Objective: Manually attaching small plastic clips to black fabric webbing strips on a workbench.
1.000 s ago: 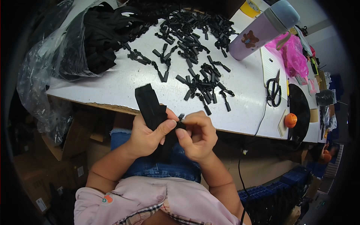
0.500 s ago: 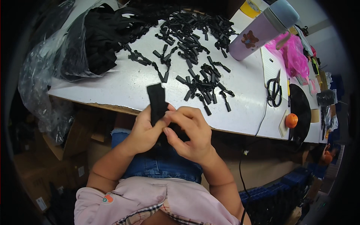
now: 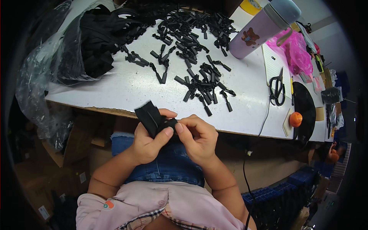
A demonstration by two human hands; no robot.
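Observation:
Above my lap, just off the table's front edge, my left hand [image 3: 147, 145] is closed round a black zipper [image 3: 147, 117], whose folded upper end sticks up tilted to the left. A bent part of the same tape lies between my two hands. My right hand [image 3: 202, 141] pinches its right side between thumb and forefinger; the fingertips hide whether a small part is held there too. On the table beyond my hands lie loose black zipper sliders [image 3: 207, 86] with long pulls, in a small cluster, and a larger pile of them [image 3: 188, 36] farther back.
A clear plastic bag [image 3: 34, 82] of black zipper tapes [image 3: 96, 42] lies at the left. To the right stand a lilac bottle [image 3: 260, 30], black scissors [image 3: 276, 90] on a notepad, a pink bag [image 3: 293, 50] and an orange fruit [image 3: 295, 119]. A cord hangs over the table's edge.
The zipper has tipped to the left and been bent over between my hands. My left thumb now presses on the fold, and my right fingers have closed into a pinch at its right side.

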